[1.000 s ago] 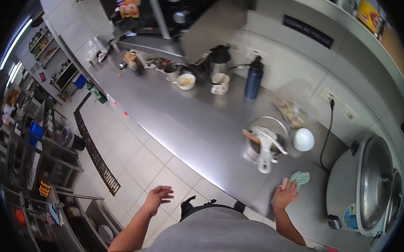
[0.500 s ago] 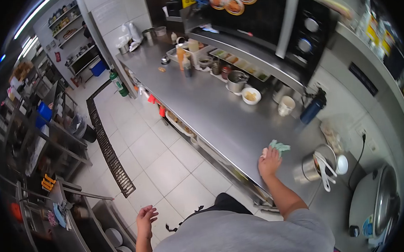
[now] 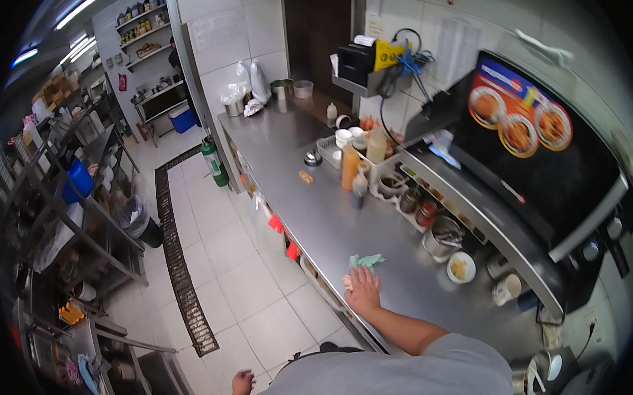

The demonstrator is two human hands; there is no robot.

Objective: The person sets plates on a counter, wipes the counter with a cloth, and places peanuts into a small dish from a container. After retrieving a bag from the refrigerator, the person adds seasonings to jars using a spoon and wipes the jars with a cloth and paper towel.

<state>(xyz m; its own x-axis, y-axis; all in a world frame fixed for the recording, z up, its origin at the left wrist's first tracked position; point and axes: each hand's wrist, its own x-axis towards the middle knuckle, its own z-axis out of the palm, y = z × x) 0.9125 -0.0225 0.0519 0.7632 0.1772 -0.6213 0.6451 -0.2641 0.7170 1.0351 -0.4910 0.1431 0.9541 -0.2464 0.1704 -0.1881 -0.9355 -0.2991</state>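
My right hand presses a pale green cleaning cloth flat against the steel counter, close to its front edge. Some of the cloth, with a pinkish patch, shows beside the fingers. My left hand hangs low over the floor, away from the counter, its fingers loosely bent and holding nothing. Ahead of the cloth stand an orange sauce bottle and a dark-bottomed squeeze bottle. A white bowl with yellowish food sits right of the cloth, next to a steel pot.
A microwave stands on a raised shelf over the counter's back. A call bell and a small brown scrap lie farther along. A white mug is at right. Floor grating and a green cylinder are at left.
My right hand has slid the cloth along the counter toward its far end. The view has turned and moved that way too. My left hand still hangs at my side.
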